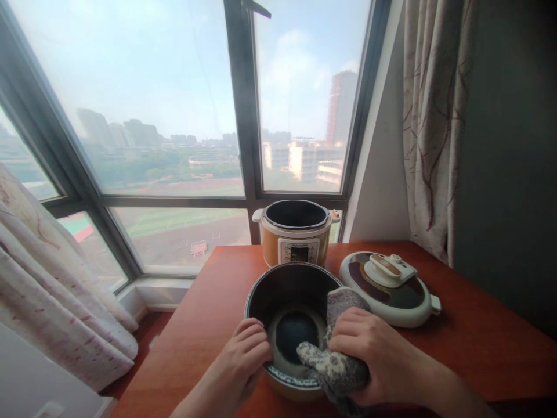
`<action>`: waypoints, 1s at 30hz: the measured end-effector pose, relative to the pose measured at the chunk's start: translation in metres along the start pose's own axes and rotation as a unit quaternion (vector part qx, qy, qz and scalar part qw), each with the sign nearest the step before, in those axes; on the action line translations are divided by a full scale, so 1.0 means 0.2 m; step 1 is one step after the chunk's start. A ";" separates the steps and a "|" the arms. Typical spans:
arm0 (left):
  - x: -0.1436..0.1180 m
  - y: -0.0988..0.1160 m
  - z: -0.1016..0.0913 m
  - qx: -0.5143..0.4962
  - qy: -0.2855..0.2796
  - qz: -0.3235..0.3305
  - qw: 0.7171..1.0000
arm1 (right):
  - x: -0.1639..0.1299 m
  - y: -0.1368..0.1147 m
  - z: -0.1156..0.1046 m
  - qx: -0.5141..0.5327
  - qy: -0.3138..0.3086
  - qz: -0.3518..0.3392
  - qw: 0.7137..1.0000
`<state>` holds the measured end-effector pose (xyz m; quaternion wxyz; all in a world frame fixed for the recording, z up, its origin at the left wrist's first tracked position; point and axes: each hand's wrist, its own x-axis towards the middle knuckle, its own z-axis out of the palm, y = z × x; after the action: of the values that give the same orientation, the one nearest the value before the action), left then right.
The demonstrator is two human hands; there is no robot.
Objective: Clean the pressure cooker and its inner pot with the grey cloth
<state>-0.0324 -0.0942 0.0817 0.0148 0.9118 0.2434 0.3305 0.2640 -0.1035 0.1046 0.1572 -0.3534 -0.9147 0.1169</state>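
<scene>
A dark inner pot (pixel 278 290) with a pale rim stands tilted toward me near the front of the table. My left hand (pixel 250 354) grips its left rim, fingers curled over the edge. In my right hand (pixel 369 354) is a bunched grey patterned cloth (pixel 343 368), held over the pot's right rim, with part of it hanging inside and part outside. Behind the pot sits the gold and white pressure cooker body (pixel 270 244), lidless, its control panel facing me. To the right lies the cooker lid (pixel 387 290) with its handle upward.
The reddish-brown wooden table (pixel 200 313) reaches toward the windows and ends at an edge on the left. A patterned curtain (pixel 56 296) hangs at the left, another curtain (pixel 435 116) at the right. Window frames (pixel 248 116) rise behind the cooker.
</scene>
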 end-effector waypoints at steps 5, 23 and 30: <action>0.00 -0.06 -0.05 0.005 -0.013 0.002 1.000 | -0.01 0.05 -0.01 0.013 0.014 -0.009 1.000; 0.01 0.17 0.11 0.086 0.028 -0.030 0.995 | 0.08 -0.22 0.32 -0.167 0.210 0.021 0.963; -0.01 0.10 0.09 0.021 0.057 -0.007 0.998 | 0.03 -0.18 0.20 -0.147 0.116 -0.019 0.982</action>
<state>-0.0136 -0.1096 0.0702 -0.0157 0.8899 0.2574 0.3763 0.2223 -0.1300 0.0810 0.2103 -0.3662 -0.9042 -0.0638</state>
